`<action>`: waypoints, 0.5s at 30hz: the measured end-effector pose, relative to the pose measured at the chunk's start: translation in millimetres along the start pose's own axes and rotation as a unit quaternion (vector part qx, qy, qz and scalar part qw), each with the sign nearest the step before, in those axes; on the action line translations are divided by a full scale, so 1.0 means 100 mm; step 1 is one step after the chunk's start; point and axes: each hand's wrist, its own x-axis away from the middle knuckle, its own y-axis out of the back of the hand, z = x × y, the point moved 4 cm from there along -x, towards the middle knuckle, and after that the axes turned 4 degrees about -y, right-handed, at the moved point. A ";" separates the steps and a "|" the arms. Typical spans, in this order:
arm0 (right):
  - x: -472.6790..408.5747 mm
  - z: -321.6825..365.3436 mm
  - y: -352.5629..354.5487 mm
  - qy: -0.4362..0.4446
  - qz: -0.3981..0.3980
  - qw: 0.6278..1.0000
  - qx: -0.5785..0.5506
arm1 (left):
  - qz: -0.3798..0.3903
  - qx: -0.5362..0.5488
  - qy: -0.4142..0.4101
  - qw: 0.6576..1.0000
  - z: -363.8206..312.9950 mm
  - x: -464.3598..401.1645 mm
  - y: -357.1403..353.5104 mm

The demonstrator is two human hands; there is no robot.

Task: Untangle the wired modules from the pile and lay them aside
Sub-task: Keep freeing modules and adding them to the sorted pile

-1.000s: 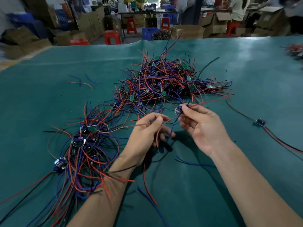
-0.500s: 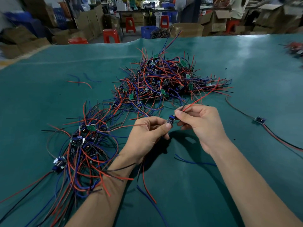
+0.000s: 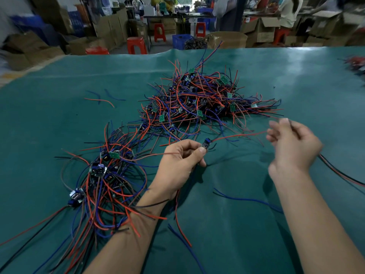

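Left hand (image 3: 180, 165) pinches a small module (image 3: 205, 144); right hand (image 3: 292, 147), blurred, seems to pinch its red wire (image 3: 239, 136) above the tabletop (image 3: 237, 224).

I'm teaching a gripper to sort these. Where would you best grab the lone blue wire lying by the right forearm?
Pinch the blue wire at mid-length, coming straight down from above: it lies flat on the green mat, with bare mat on both sides there.
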 end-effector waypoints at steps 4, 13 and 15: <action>0.24 -0.22 -0.20 -0.165 0.156 0.968 0.105 | -0.047 0.023 -0.023 0.998 -0.01 -0.02 0.05; 0.64 -0.29 -0.45 -0.014 0.367 0.915 0.166 | 0.036 0.006 0.000 0.999 -0.02 0.01 -0.03; 0.58 -0.23 -0.42 0.001 0.345 0.926 0.152 | 0.043 -0.013 0.009 0.999 -0.01 0.02 -0.03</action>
